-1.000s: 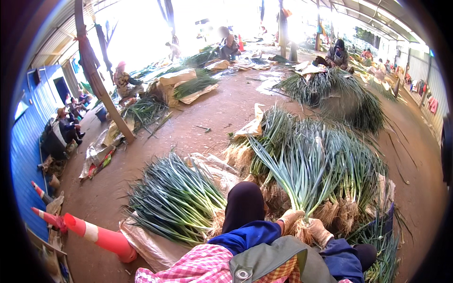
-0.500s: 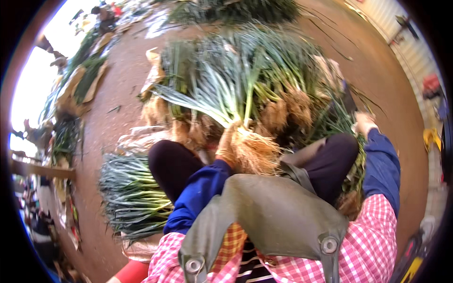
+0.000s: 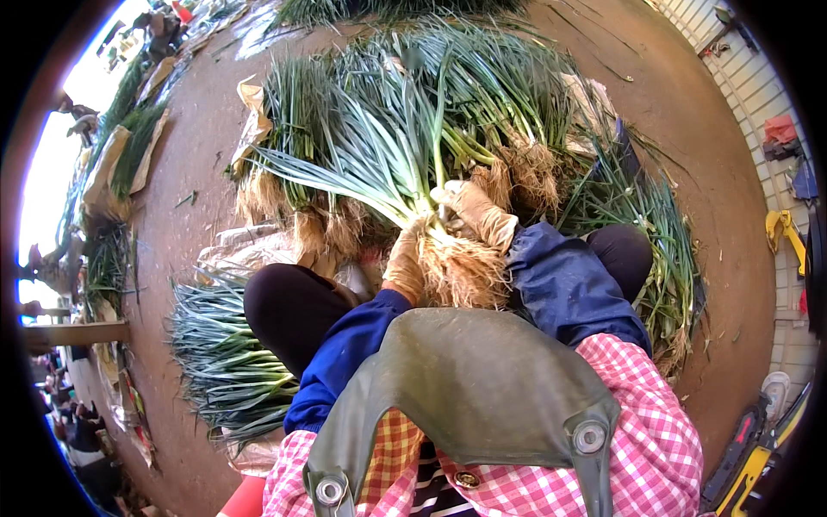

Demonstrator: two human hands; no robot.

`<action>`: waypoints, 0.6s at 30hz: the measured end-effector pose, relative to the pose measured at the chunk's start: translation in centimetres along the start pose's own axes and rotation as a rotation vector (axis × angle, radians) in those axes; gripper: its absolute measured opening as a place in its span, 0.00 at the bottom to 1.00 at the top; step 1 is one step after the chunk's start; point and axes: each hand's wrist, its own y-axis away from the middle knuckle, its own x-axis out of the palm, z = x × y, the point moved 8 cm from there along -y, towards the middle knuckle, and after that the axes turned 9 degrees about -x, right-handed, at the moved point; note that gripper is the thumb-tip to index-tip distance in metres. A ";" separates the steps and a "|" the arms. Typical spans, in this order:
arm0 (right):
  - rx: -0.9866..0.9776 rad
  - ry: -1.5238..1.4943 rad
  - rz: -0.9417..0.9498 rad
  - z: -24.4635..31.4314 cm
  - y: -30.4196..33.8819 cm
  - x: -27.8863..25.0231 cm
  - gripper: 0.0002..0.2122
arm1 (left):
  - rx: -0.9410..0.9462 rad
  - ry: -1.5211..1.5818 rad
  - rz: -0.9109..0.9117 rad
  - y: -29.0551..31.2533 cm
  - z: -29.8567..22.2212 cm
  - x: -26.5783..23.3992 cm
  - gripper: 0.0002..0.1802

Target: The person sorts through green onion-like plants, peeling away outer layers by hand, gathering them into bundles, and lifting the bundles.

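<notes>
A bunch of green onions [image 3: 392, 164] fans out ahead of me, pale stalks toward me and a thick mass of tan roots [image 3: 465, 269] hanging over my lap. My left hand [image 3: 405, 261], in a tan glove, is closed round the bunch just above the roots. From the right, my gloved right hand [image 3: 481, 213] reaches in with bent fingers gripping a stalk at the base of the same bunch. Its fingertips are partly hidden among the stalks.
Behind the bunch lies a wide pile of unsorted green onions [image 3: 508, 86]. Cleaned ones form a neat stack [image 3: 228, 345] on my left, and loose leaves and stalks [image 3: 659, 250] heap up on my right. Yellow tools [image 3: 784, 233] stand at the far right wall.
My right hand has come in from the heap at the right to the base of the bunch. The left hand keeps its hold, and the view has shifted slightly.
</notes>
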 end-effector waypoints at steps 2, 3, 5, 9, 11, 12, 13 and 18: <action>-0.160 -0.027 -0.005 0.4 -1.8 -1.5 0.08 | -0.037 0.149 -0.049 0.2 0.8 -0.2 0.15; -0.151 -0.039 -0.038 0.7 -1.9 -2.6 0.09 | 0.030 -0.013 -0.203 -1.1 -0.2 -2.8 0.15; -0.156 0.621 -0.138 1.8 -1.3 -4.7 0.10 | -0.025 -0.025 -0.190 -2.2 0.7 -2.6 0.15; 0.066 1.080 0.172 2.0 1.7 0.8 0.14 | -0.061 0.075 -0.115 -4.3 0.7 -5.0 0.18; -0.215 1.232 0.117 0.7 2.8 1.1 0.16 | -0.142 -0.046 -0.152 -5.5 1.4 -5.7 0.29; -0.302 1.251 0.138 1.2 3.3 2.3 0.15 | -0.110 -0.080 -0.178 -5.6 1.1 -6.0 0.25; -0.310 1.314 0.222 1.1 4.1 2.9 0.14 | -0.077 -0.112 -0.204 -5.7 0.9 -6.3 0.21; -0.367 1.454 0.703 1.9 1.3 3.7 0.09 | 0.005 -0.023 -0.115 -5.4 0.1 -6.4 0.13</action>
